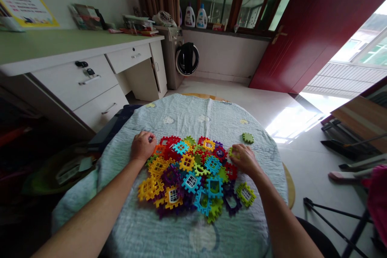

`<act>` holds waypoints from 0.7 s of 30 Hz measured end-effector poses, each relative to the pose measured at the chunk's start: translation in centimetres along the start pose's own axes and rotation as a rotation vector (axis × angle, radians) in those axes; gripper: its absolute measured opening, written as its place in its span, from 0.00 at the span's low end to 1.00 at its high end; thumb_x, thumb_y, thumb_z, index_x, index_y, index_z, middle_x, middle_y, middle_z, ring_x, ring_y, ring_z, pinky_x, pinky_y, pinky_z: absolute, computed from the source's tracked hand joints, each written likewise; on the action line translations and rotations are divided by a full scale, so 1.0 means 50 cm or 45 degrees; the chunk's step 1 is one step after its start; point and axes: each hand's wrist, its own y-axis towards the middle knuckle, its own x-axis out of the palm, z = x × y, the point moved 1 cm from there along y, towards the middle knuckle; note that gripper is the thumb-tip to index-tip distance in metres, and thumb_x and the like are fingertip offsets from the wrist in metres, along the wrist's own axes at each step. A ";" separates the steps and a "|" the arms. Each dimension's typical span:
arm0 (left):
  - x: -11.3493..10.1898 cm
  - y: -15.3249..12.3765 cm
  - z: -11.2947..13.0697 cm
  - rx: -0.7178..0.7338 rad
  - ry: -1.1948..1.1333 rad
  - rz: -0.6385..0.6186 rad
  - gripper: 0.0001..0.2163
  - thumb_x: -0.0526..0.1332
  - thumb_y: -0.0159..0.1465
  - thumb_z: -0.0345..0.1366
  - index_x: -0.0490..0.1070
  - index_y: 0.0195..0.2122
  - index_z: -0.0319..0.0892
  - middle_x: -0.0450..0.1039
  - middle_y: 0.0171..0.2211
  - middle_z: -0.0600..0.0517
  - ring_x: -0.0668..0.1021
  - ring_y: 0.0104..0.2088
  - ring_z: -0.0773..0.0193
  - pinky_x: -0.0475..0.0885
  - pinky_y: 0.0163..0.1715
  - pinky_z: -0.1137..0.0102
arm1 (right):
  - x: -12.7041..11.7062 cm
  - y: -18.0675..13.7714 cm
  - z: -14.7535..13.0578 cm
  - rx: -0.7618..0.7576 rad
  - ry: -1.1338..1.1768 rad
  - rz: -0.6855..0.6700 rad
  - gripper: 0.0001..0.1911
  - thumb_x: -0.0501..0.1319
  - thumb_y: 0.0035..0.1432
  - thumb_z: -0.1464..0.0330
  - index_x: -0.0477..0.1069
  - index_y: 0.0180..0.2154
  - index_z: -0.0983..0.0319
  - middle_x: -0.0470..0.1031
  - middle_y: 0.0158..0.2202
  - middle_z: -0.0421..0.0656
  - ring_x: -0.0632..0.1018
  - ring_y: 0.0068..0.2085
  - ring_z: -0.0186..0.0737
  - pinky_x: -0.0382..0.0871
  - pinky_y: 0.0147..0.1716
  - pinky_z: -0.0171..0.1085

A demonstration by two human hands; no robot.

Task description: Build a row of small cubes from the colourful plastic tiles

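A heap of interlocking plastic building blocks, square with notched edges, lies in the middle of the cloth-covered table. Red, yellow, blue, purple and green pieces overlap in it, several with window grids. At the heap's left edge my left hand is curled closed; whatever it may hold is hidden. My right hand is at the heap's right side, its fingers closed on a yellow-green block that shows partly. Just beyond that hand, a single green block lies apart. Nearer me, a lime window block rests at the heap's right edge.
A pale blue cloth covers the round table. To the left stands a white desk with drawers. A washing machine with its door open is at the back. A red door and a black-legged stand are right.
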 end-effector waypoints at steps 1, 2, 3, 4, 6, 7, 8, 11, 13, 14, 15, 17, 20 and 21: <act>0.000 0.000 0.000 0.001 -0.002 0.001 0.07 0.54 0.56 0.36 0.70 0.25 0.43 0.75 0.33 0.45 0.75 0.36 0.53 0.70 0.42 0.62 | -0.005 0.002 0.002 -0.006 0.013 -0.001 0.20 0.62 0.52 0.66 0.74 0.48 0.58 0.76 0.48 0.48 0.73 0.47 0.49 0.64 0.48 0.45; 0.000 0.000 -0.001 0.000 -0.005 0.000 0.07 0.54 0.56 0.36 0.70 0.25 0.43 0.75 0.33 0.45 0.75 0.36 0.53 0.70 0.42 0.62 | -0.012 0.004 0.006 -0.014 0.033 0.016 0.20 0.62 0.52 0.66 0.73 0.48 0.59 0.76 0.47 0.48 0.74 0.47 0.49 0.64 0.49 0.45; 0.001 0.000 -0.001 0.000 -0.008 -0.001 0.07 0.54 0.56 0.36 0.70 0.25 0.43 0.75 0.33 0.45 0.75 0.36 0.53 0.70 0.42 0.62 | -0.022 0.005 0.013 -0.022 0.057 0.047 0.21 0.63 0.51 0.65 0.73 0.49 0.59 0.76 0.47 0.48 0.74 0.47 0.50 0.64 0.49 0.45; 0.002 0.000 -0.002 -0.001 -0.009 -0.003 0.07 0.54 0.56 0.36 0.70 0.25 0.43 0.75 0.33 0.45 0.75 0.36 0.53 0.70 0.42 0.62 | -0.034 0.004 0.022 -0.027 0.082 0.085 0.22 0.63 0.51 0.64 0.72 0.50 0.60 0.76 0.48 0.49 0.74 0.48 0.50 0.65 0.50 0.45; 0.004 0.000 -0.003 -0.003 -0.008 0.000 0.07 0.54 0.56 0.36 0.70 0.25 0.43 0.75 0.33 0.45 0.75 0.36 0.54 0.70 0.42 0.62 | -0.060 -0.001 0.043 -0.024 0.132 0.142 0.24 0.64 0.51 0.62 0.71 0.51 0.60 0.75 0.47 0.49 0.74 0.49 0.51 0.66 0.50 0.46; 0.005 0.000 -0.004 -0.002 -0.008 0.003 0.07 0.54 0.56 0.36 0.70 0.25 0.43 0.75 0.33 0.45 0.75 0.36 0.53 0.70 0.42 0.62 | -0.071 -0.007 0.053 -0.015 0.159 0.143 0.25 0.65 0.51 0.61 0.71 0.51 0.60 0.74 0.47 0.49 0.74 0.48 0.50 0.67 0.49 0.45; 0.006 -0.001 -0.004 0.001 -0.009 0.006 0.07 0.54 0.56 0.36 0.70 0.25 0.43 0.75 0.33 0.45 0.75 0.36 0.53 0.70 0.42 0.62 | -0.080 -0.013 0.060 -0.002 0.186 0.117 0.25 0.65 0.50 0.60 0.71 0.51 0.60 0.74 0.46 0.49 0.75 0.47 0.50 0.68 0.47 0.44; 0.009 -0.001 -0.006 0.011 -0.015 0.017 0.07 0.54 0.57 0.36 0.70 0.26 0.43 0.74 0.32 0.45 0.75 0.36 0.53 0.69 0.43 0.62 | -0.089 -0.034 0.067 0.021 0.215 -0.053 0.24 0.67 0.48 0.61 0.72 0.48 0.60 0.73 0.42 0.47 0.76 0.42 0.46 0.69 0.43 0.41; 0.011 -0.001 -0.008 0.014 -0.017 0.017 0.07 0.54 0.57 0.36 0.70 0.26 0.43 0.74 0.32 0.45 0.75 0.36 0.53 0.69 0.43 0.62 | -0.085 -0.044 0.060 0.013 0.171 -0.146 0.21 0.67 0.47 0.64 0.73 0.45 0.60 0.73 0.40 0.45 0.75 0.41 0.45 0.68 0.43 0.41; 0.011 -0.001 -0.009 0.015 -0.016 0.015 0.07 0.54 0.57 0.36 0.70 0.26 0.43 0.74 0.32 0.45 0.75 0.36 0.53 0.69 0.43 0.62 | -0.082 -0.047 0.055 0.014 0.139 -0.175 0.20 0.66 0.47 0.65 0.74 0.44 0.60 0.73 0.40 0.45 0.75 0.42 0.45 0.68 0.44 0.41; 0.012 -0.001 -0.010 0.016 -0.014 0.012 0.07 0.54 0.57 0.36 0.70 0.26 0.43 0.74 0.32 0.45 0.75 0.36 0.53 0.69 0.43 0.62 | -0.079 -0.049 0.050 0.021 0.111 -0.202 0.19 0.66 0.47 0.66 0.74 0.43 0.60 0.73 0.40 0.45 0.75 0.42 0.45 0.67 0.45 0.40; 0.014 -0.001 -0.012 0.018 -0.008 0.008 0.07 0.54 0.57 0.36 0.70 0.26 0.43 0.74 0.33 0.45 0.75 0.37 0.53 0.69 0.43 0.62 | -0.077 -0.051 0.042 0.043 0.078 -0.253 0.18 0.66 0.47 0.67 0.74 0.43 0.61 0.73 0.40 0.46 0.74 0.43 0.45 0.66 0.45 0.40; 0.016 -0.001 -0.014 0.017 -0.004 0.002 0.07 0.54 0.57 0.36 0.70 0.26 0.43 0.74 0.33 0.45 0.75 0.37 0.54 0.69 0.44 0.62 | -0.078 -0.051 0.036 0.042 0.076 -0.299 0.17 0.66 0.47 0.67 0.74 0.42 0.62 0.72 0.40 0.46 0.74 0.42 0.45 0.66 0.45 0.39; 0.016 -0.001 -0.015 0.015 -0.005 0.001 0.07 0.54 0.57 0.36 0.70 0.26 0.43 0.74 0.33 0.45 0.75 0.37 0.54 0.69 0.44 0.62 | -0.079 -0.051 0.036 0.037 0.080 -0.301 0.17 0.66 0.47 0.67 0.74 0.42 0.61 0.73 0.40 0.46 0.74 0.42 0.45 0.66 0.45 0.39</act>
